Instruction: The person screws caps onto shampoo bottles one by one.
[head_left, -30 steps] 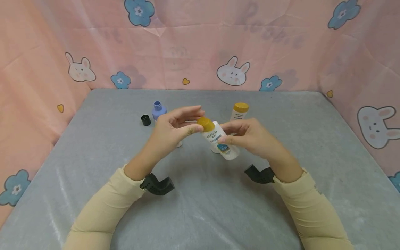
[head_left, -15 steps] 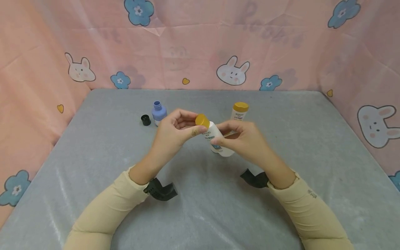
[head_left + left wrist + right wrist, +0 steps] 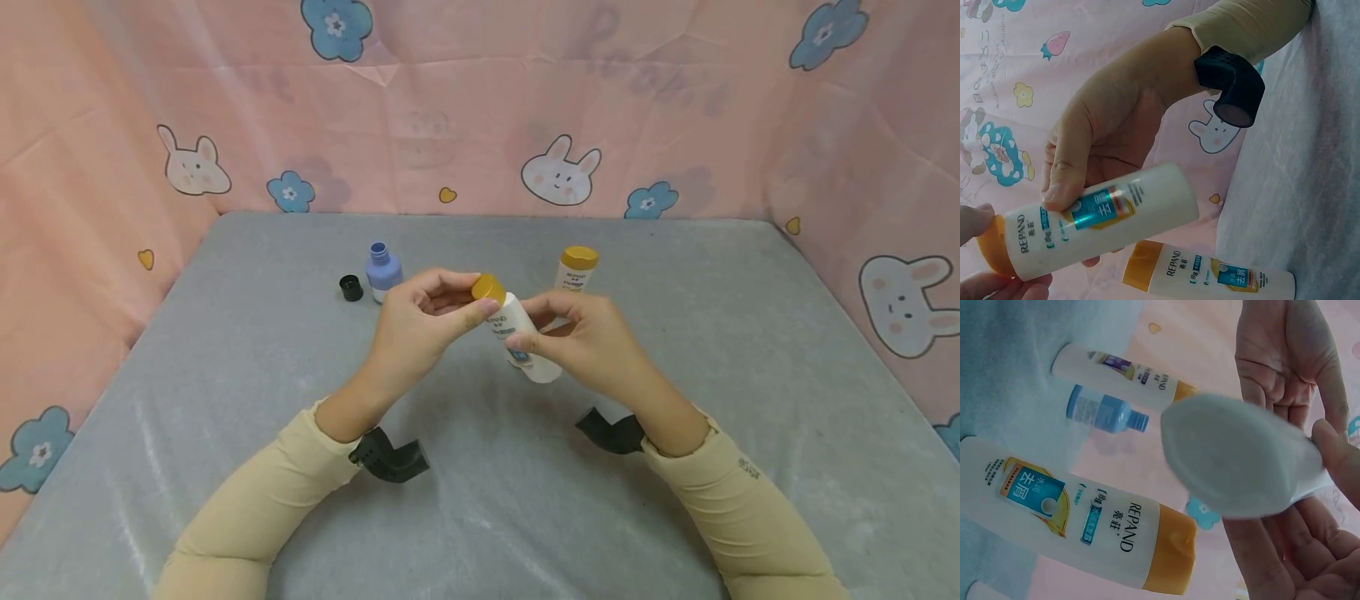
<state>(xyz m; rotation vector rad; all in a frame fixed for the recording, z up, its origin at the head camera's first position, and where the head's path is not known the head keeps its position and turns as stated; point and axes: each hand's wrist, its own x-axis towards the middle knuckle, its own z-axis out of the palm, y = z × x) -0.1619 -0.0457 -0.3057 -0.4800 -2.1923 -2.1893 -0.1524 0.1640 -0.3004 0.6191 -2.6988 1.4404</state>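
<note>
A white shampoo bottle [image 3: 512,321] with a mustard-yellow cap is held tilted in mid-air between both hands. My left hand [image 3: 420,315] pinches the yellow cap [image 3: 489,289] between thumb and fingers. Around the bottle's body, my right hand [image 3: 592,337] grips with its thumb on the front label. Its teal label [image 3: 1097,209] shows in the left wrist view, and the cap sits on the bottle's end there. The pale bottom of the held bottle [image 3: 1225,456] fills the middle of the right wrist view.
A matching yellow-capped bottle [image 3: 577,267] stands behind the right hand. Left of the hands is an uncapped blue bottle [image 3: 384,271], with a black cap [image 3: 350,288] beside it. A purple-labelled bottle [image 3: 1116,372] appears in the right wrist view. A pink printed curtain [image 3: 480,108] encloses the grey table [image 3: 480,517].
The held bottle has shifted slightly left, its label partly covered by the right thumb. My left fingers have come down onto the cap. Little differs over the last half second.
</note>
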